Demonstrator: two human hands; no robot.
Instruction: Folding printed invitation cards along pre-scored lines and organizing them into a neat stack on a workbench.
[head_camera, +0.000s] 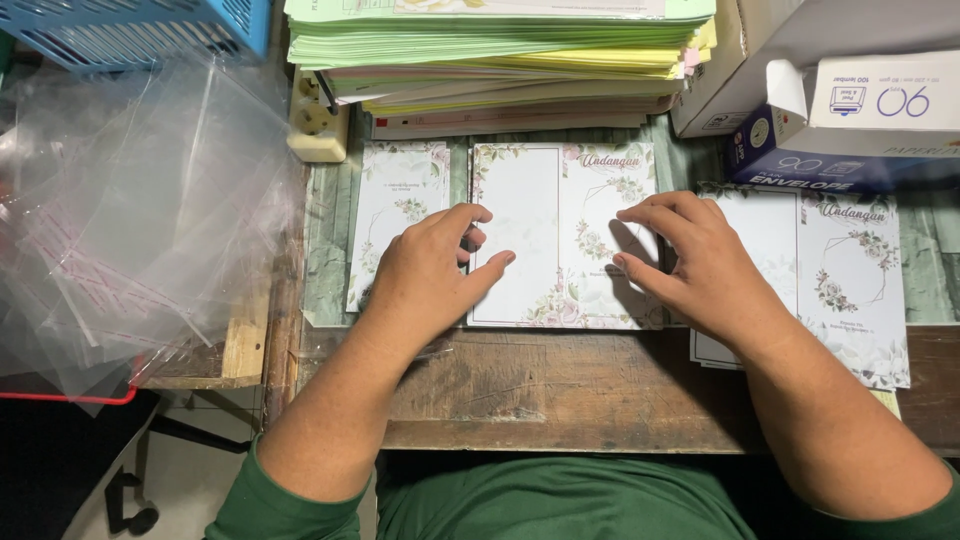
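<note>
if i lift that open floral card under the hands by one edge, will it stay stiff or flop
The floral card lies flat and thin, so it is probably light and would bend along its middle fold. Its surface looks smooth, so it may slide on the wooden table; the left hand and right hand both press it down.

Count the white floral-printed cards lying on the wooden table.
3 at least: one floral card beside the left hand, one open floral card under both hands, and a stack of floral cards past the right hand, which may hide more.
</note>
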